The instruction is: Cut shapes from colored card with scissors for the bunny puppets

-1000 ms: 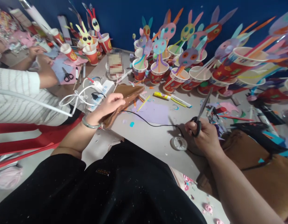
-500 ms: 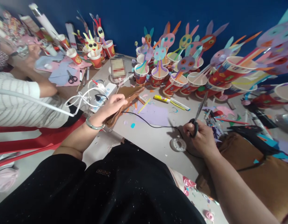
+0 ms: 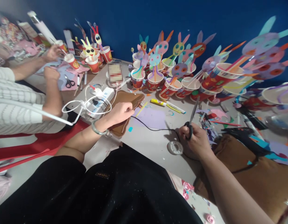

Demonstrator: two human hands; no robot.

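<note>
My right hand (image 3: 198, 140) grips a pair of black-handled scissors (image 3: 193, 115), their blades pointing up and away from me. A roll of white tape (image 3: 175, 148) lies on the table just left of that hand. My left hand (image 3: 121, 112), with a bracelet on its wrist, is closed over a flat brown pouch (image 3: 118, 126) that lies on the table. Whether its curled fingers hold anything is hidden. A black cord (image 3: 153, 128) runs from near the left hand to beneath the right. Purple paper (image 3: 153, 117) lies between my hands.
Red paper cups (image 3: 170, 88) with paper rabbit figures line the blue wall. Yellow markers (image 3: 158, 102) lie before them. A white power strip (image 3: 103, 101) with looped cables is at left. A brown bag (image 3: 262, 177) sits at right. Another person's arms (image 3: 52, 90) are far left.
The pouch, lifted at its edge before, now lies flatter. My left hand has shifted a little right and toward me. The scissors stay in my right hand. The other person has raised a hand.
</note>
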